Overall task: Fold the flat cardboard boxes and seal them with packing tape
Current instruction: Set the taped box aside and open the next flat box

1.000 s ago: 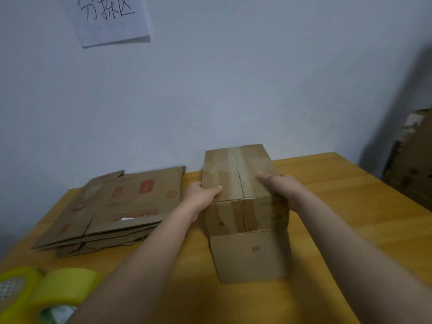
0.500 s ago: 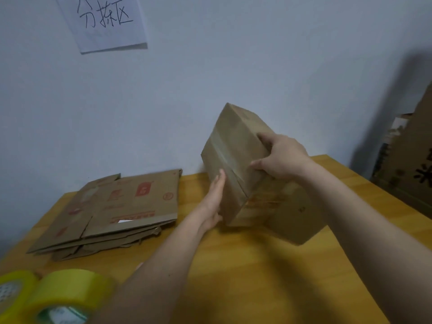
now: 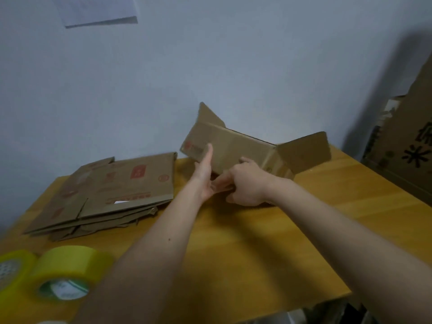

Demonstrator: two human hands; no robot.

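A folded cardboard box (image 3: 236, 148) stands near the back of the wooden table (image 3: 268, 242), turned so its untaped flaps stick up at the far left and out to the right. My left hand (image 3: 205, 176) lies flat against its near side with straight fingers. My right hand (image 3: 245, 183) curls round the box's lower near edge. A stack of flat cardboard boxes (image 3: 112, 195) with red print lies to the left. Two yellow tape rolls (image 3: 67, 270) sit at the front left corner.
Large cardboard boxes (image 3: 404, 146) stand off the table's right side against the wall. A white paper sheet (image 3: 98, 10) hangs on the wall above. The table's front edge runs low on the right.
The box was lifted off the table and flipped over, so its taped side went down and its loose flaps came up. Both hands shifted to its near lower side.
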